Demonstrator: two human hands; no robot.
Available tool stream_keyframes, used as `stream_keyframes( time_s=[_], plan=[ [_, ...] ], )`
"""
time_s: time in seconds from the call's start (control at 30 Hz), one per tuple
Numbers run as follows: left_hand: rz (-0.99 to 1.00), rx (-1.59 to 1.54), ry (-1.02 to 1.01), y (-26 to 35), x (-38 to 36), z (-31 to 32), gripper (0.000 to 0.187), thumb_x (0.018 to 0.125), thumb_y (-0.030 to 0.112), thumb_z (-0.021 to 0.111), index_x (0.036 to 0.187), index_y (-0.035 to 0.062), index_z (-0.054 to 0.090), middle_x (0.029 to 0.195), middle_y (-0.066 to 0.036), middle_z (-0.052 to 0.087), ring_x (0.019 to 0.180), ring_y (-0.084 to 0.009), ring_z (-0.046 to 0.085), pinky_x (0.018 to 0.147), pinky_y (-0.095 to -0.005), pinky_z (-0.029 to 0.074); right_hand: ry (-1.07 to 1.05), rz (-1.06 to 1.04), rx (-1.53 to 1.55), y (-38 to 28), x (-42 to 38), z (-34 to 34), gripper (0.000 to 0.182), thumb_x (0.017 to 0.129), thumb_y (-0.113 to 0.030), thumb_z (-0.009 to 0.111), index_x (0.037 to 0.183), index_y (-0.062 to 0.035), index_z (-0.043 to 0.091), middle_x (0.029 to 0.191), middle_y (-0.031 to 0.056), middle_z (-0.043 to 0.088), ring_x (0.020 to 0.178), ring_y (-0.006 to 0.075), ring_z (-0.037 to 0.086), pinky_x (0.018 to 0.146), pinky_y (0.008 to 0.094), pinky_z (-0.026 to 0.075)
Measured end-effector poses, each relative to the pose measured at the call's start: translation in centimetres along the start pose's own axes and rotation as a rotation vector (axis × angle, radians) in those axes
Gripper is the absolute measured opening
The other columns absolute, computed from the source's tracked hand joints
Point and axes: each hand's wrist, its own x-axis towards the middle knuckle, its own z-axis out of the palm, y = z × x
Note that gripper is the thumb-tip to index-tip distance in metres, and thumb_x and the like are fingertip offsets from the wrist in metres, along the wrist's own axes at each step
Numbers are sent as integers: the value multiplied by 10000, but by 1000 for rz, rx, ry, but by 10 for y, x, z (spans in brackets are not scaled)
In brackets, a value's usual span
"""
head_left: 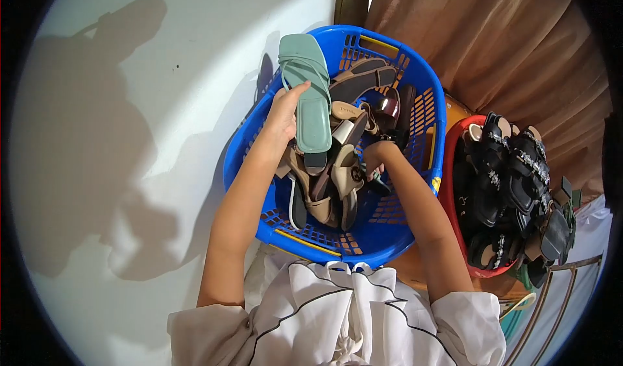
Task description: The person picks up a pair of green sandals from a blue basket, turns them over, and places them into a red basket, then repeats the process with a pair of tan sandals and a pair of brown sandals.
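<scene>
A mint-green slide sandal (pixel 314 124) with crossed straps is in my left hand (pixel 284 111), thumb over its insole, raised above the blue plastic basket (pixel 267 226). My right hand (pixel 376 156) reaches down inside the basket, its fingers curled and mostly hidden. Just below those fingers show a dark sole and a bit of pale green (pixel 378 183); I cannot tell what the fingers grip. Beside that hand lies a beige sandal (pixel 348 176) with a round ornament. More loose sandals, among them a dark-soled pair (pixel 366 80), fill the basket.
On the right, a red tub (pixel 448 194) is heaped with black jewelled sandals (pixel 519 171). A brown curtain (pixel 493 48) hangs behind it. A white wall (pixel 195 35) rises close on the left. An orange-brown surface (pixel 415 268) shows under the basket.
</scene>
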Motion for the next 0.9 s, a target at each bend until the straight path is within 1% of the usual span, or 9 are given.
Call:
stream_keyframes(
  time_s=[0.07, 0.1, 0.2, 0.33, 0.37, 0.47, 0.5, 0.73, 0.9],
  plan=[
    [7, -7, -19, 3, -2, 1, 276, 777, 202, 577, 971, 9, 545, 893, -104, 601, 775, -189, 600, 671, -329, 501, 141, -46, -3, 17, 5, 0, 438, 575, -354, 682, 819, 5, 626, 842, 126, 625, 703, 227, 609, 603, 338, 487],
    [4, -14, -23, 5, -3, 1, 285, 776, 206, 578, 977, 7, 541, 898, -106, 599, 783, -190, 599, 678, -330, 500, 216, -21, -37, 18, -1, 0, 372, 544, -394, 689, 761, -93, 660, 823, 77, 635, 769, 212, 605, 641, 359, 471],
    [12, -26, -25, 7, -5, -1, 318, 771, 217, 583, 1002, 6, 526, 910, -108, 595, 789, -194, 598, 690, -330, 498, 634, -22, 105, 26, -40, 3, 375, 540, -395, 672, 771, -101, 658, 794, 101, 627, 766, 232, 602, 646, 343, 467],
    [14, -49, 3, 14, -12, 5, 234, 798, 187, 539, 938, 0, 552, 860, -103, 593, 729, -184, 597, 632, -319, 498, 1100, 101, 42, 26, -59, 2, 380, 601, -443, 643, 785, -111, 660, 765, 100, 608, 785, 249, 582, 751, 414, 408],
    [19, -50, 7, 15, -13, 5, 236, 798, 190, 540, 937, 0, 552, 860, -103, 593, 729, -184, 597, 632, -318, 499, 1095, 143, 85, 29, -59, 0, 388, 647, -456, 614, 742, -82, 653, 766, 91, 606, 798, 245, 574, 803, 458, 355],
    [31, -44, 9, 18, -14, 5, 240, 796, 195, 543, 935, 0, 551, 861, -104, 593, 731, -181, 598, 633, -312, 499, 1472, 243, 27, 37, -57, 1, 375, 681, -424, 599, 693, -52, 642, 749, 88, 605, 768, 244, 571, 820, 486, 330],
    [35, -36, 4, 19, -14, 4, 242, 795, 197, 545, 934, 0, 551, 863, -105, 593, 732, -181, 598, 633, -311, 500, 1527, 311, 25, 34, -63, -3, 337, 711, -369, 583, 680, -38, 637, 752, 83, 607, 783, 238, 558, 850, 514, 287],
    [55, -11, 11, 17, -10, -1, 258, 790, 209, 553, 945, 2, 544, 874, -102, 584, 750, -183, 598, 631, -316, 504, 1768, 547, 66, 36, -86, -5, 259, 708, -307, 577, 683, -55, 631, 717, 51, 601, 850, 205, 531, 949, 536, 165],
    [66, -4, 25, 19, -12, 1, 268, 790, 211, 553, 960, 5, 535, 894, -104, 574, 758, -184, 596, 633, -315, 506, 2020, 598, 29, 43, -95, -8, 251, 712, -259, 567, 535, -86, 604, 621, -11, 576, 781, 136, 538, 944, 579, 129]
  ],
)
